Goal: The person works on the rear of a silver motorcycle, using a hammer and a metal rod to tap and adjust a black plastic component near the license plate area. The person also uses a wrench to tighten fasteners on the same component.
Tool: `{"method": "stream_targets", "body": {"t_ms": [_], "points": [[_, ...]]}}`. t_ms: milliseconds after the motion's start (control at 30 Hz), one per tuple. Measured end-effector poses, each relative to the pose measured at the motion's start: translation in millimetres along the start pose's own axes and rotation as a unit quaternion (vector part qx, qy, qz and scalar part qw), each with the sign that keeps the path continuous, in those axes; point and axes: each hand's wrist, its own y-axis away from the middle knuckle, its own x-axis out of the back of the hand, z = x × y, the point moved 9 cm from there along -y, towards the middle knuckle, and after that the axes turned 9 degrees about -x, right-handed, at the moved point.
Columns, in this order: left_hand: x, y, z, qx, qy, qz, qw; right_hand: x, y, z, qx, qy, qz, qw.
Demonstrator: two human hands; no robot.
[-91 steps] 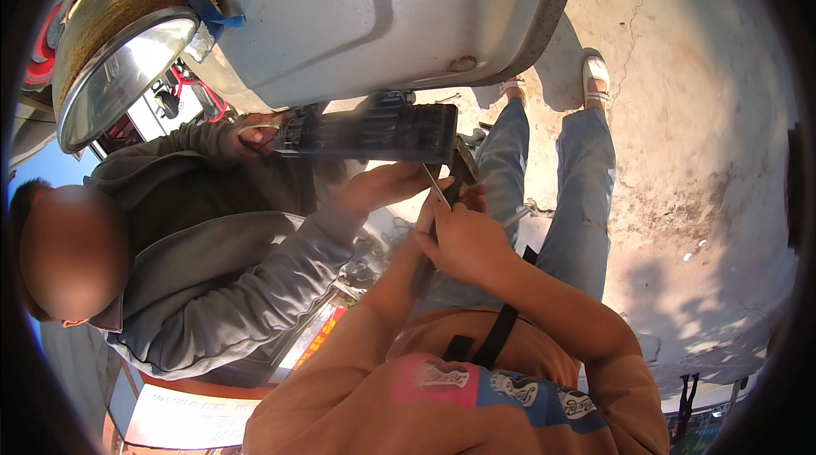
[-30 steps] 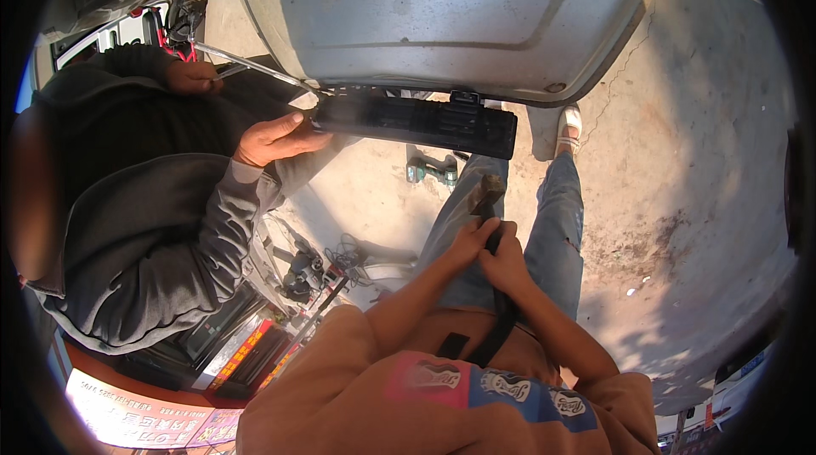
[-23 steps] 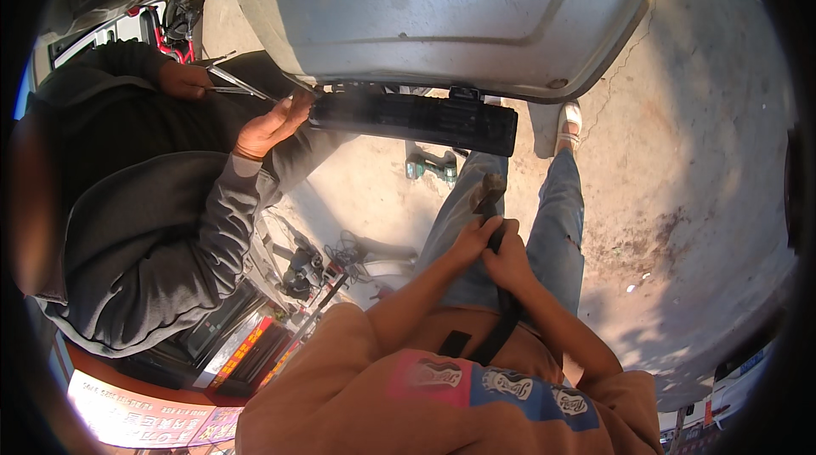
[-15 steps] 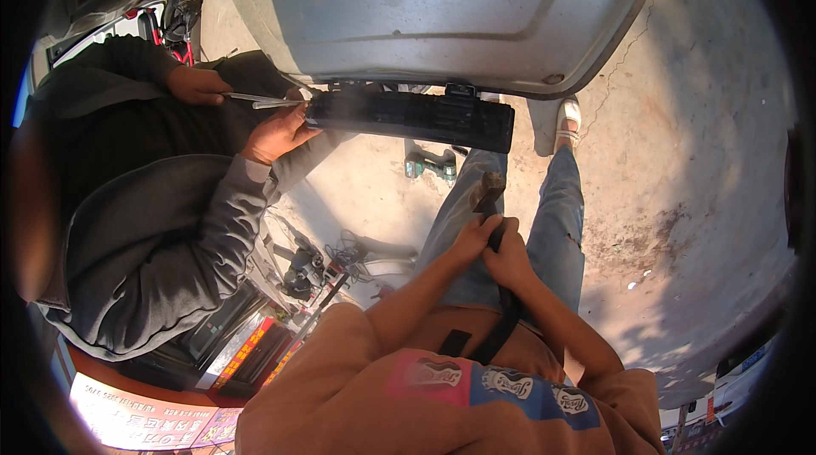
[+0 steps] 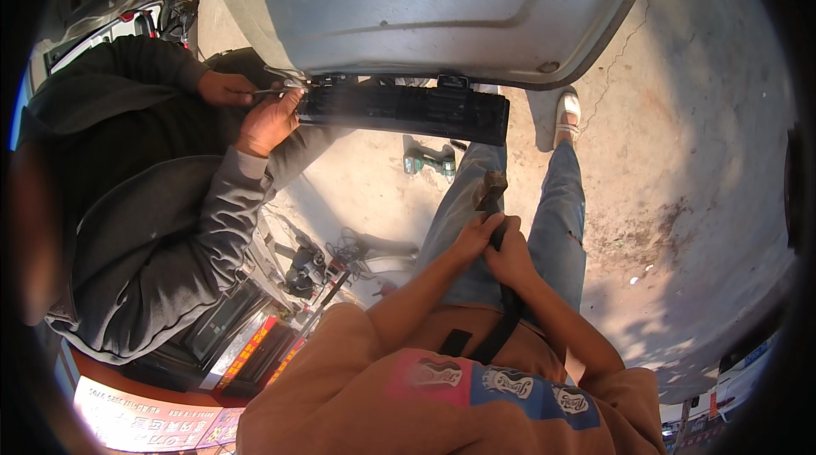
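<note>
In front of my body, my left hand (image 5: 478, 236) and my right hand (image 5: 508, 255) are closed together around the dark handle of a hammer (image 5: 492, 187). Its rusty brown head points up and away from me. Beyond it, a long black ribbed part (image 5: 399, 115) lies along the lower edge of a silver car panel (image 5: 425, 21). Another person's hand (image 5: 270, 123) grips the left end of this part. That person's other hand (image 5: 225, 88) holds a thin metal tool against the same end; its tip is partly hidden.
A green cordless drill (image 5: 429, 161) lies on the concrete floor near my left leg (image 5: 463, 200). Left of me, the co-worker's grey sleeve (image 5: 170, 242) fills much of the view. Power tools and cables (image 5: 310, 272) lie near a toolbox (image 5: 229, 332). A printed sign (image 5: 153, 412) is at lower left.
The co-worker's two hands have come closer together, and the metal tool now sits tight at the black part's left end. My hands and the hammer hold still.
</note>
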Motion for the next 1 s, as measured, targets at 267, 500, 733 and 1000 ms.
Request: {"method": "stream_targets", "body": {"t_ms": [267,500,733,1000], "points": [[-4,9,8,0.006,-0.008,0.004,1.000,-3,2,9,-0.007,-0.002,-0.002,1.000],[-10,9,6,0.008,-0.005,-0.004,1.000,0,3,14,-0.003,0.006,0.005,1.000],[-19,13,19,0.005,-0.039,-0.008,0.999,6,4,19,-0.005,0.011,0.013,1.000],[-21,6,-1,0.026,0.004,-0.028,0.999,9,4,20,-0.026,0.003,0.011,1.000]]}}
